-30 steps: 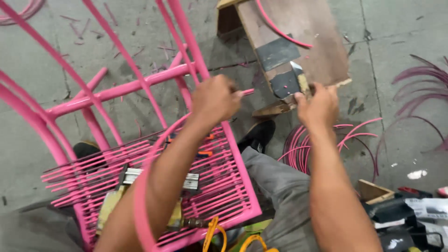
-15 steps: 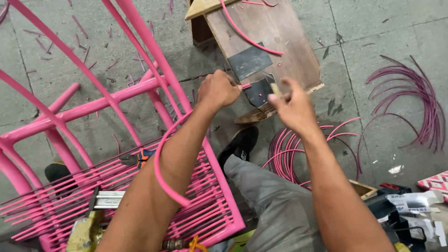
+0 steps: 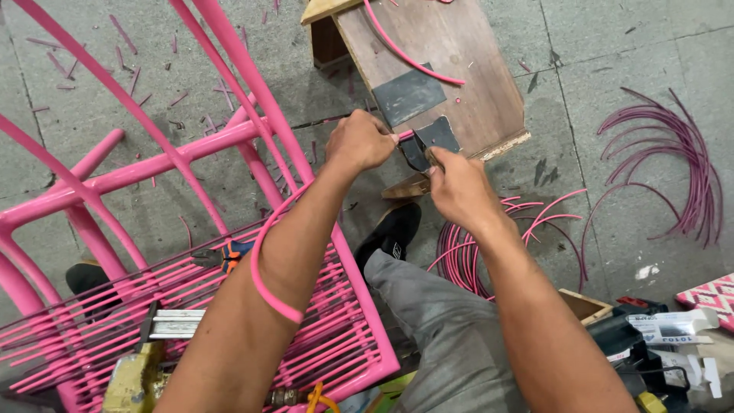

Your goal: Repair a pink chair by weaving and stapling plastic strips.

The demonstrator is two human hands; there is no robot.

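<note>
1. Head view, hands: The left hand [image 3: 365,141] is closed in a tight grip on the end of a pink cord [image 3: 269,287]. The cord loops back around the left forearm. The right hand [image 3: 459,187] is closed on a small dark cutter [image 3: 428,141]. The cutter sits right at the cord's tip, just beside the left fist.

2. Head view, what changed: A moment ago the hands were a little apart and nearer the wooden box's edge. Now they have come together, almost touching, and the cutter meets the cord end. I think the cord tip is being trimmed right now.

3. Head view, around the hands: The wooden box [image 3: 466,84] lies on the floor, just far of the hands, with another pink strip on top. A pink metal chair frame [image 3: 153,164] fills the left side. Its woven seat [image 3: 336,336] is near the person's gray trouser leg [image 3: 436,329].

4. Head view, farther off: Loose pink cords [image 3: 497,245] lie on the floor by the right arm. Darker purple cords [image 3: 680,168] curl at the far right.
</note>
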